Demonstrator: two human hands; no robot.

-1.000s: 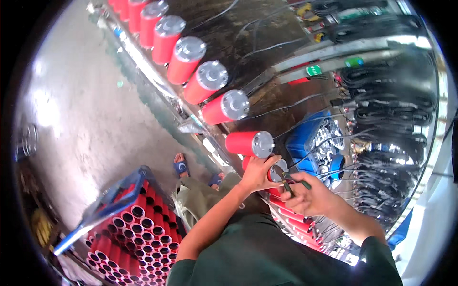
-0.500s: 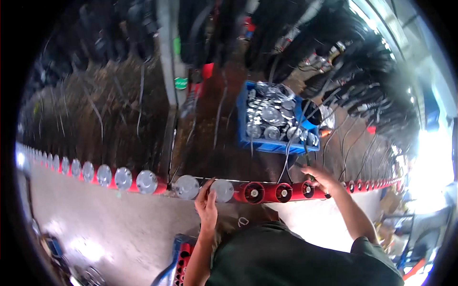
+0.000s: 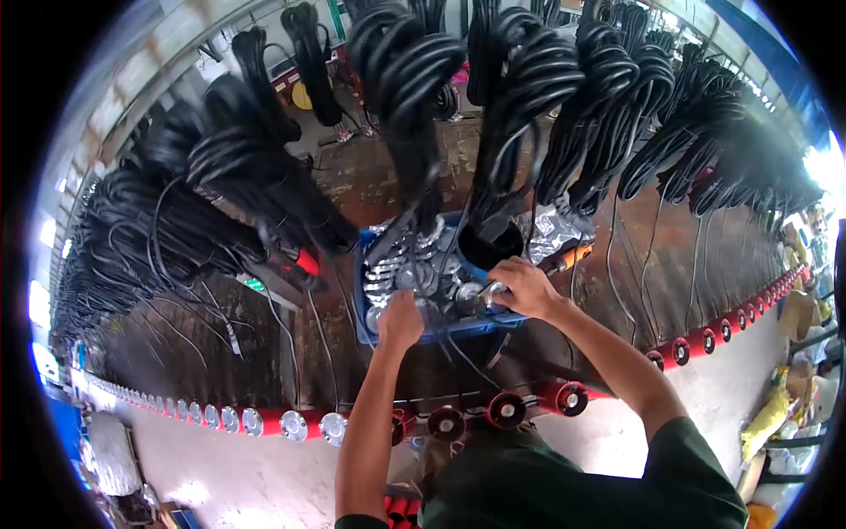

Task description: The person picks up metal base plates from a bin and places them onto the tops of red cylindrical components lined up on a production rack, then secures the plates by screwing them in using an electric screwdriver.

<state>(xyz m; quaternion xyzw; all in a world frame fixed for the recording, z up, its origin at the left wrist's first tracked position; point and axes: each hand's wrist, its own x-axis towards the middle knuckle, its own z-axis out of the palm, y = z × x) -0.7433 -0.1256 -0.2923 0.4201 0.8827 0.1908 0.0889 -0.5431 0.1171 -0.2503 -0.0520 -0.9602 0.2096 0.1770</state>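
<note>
A blue crate (image 3: 361, 304) full of shiny round metal caps (image 3: 421, 278) stands on the bench ahead of me. My left hand (image 3: 401, 319) is closed at the crate's near left side; whatever its fingers hold is hidden. Over the near right part, my right hand (image 3: 526, 289) grips a silver metal cap (image 3: 496, 296) with bent fingers. Below the crate, a row of red tubes (image 3: 552, 395) lies along the bench's near edge. Tubes on the left carry silver end caps (image 3: 293, 426); those in front of me and to the right show dark interiors with a pale centre.
Thick coils of black cable (image 3: 414, 75) hang above the bench, their thin ends trailing down to it. A dark round container (image 3: 490, 245) sits in the crate's far right part, beside a clear plastic bag (image 3: 560, 231) and an orange-handled tool (image 3: 577, 257). Yellow bags (image 3: 765, 414) lie at right.
Both hands have gone from the row of tubes to the crate. My left hand has left a capped tube. The view has tilted up, showing more of the cable coils.
</note>
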